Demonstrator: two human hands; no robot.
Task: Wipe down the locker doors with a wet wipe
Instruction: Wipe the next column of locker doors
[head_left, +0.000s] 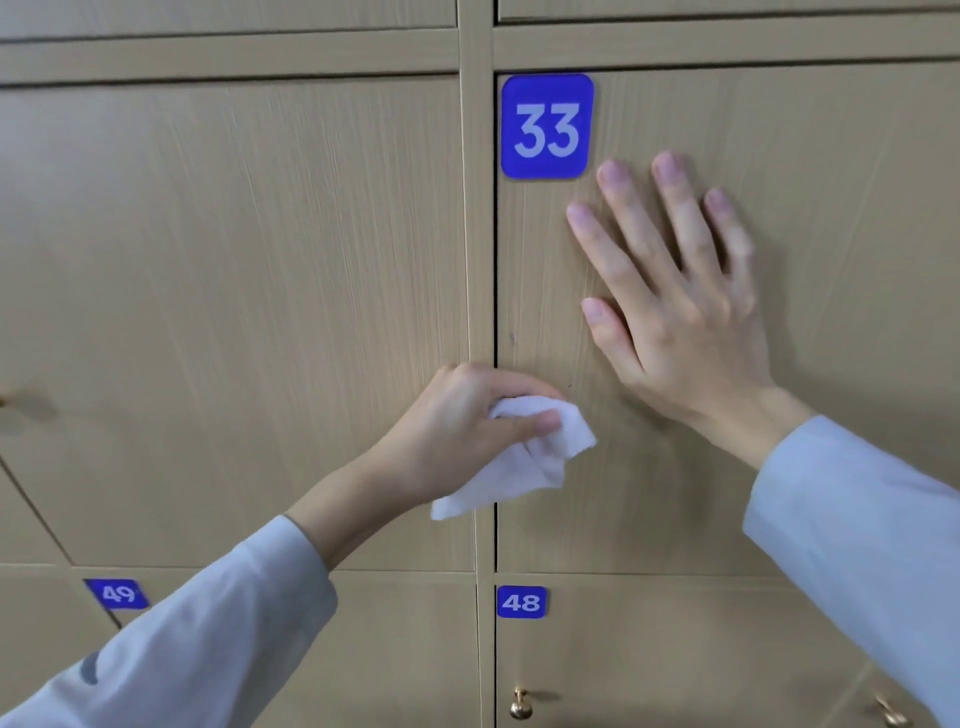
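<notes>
Here, the left hand grips the crumpled wipe at the left edge of door 33; sweep toward 3 o'clock with even pressure. The right hand, fingers spread flat at 1 o'clock, braces the door.

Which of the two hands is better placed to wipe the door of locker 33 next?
The left hand. It already grips the wet wipe at the left edge of door 33. The right hand lies flat on that door, fingers spread, holding nothing.
</notes>
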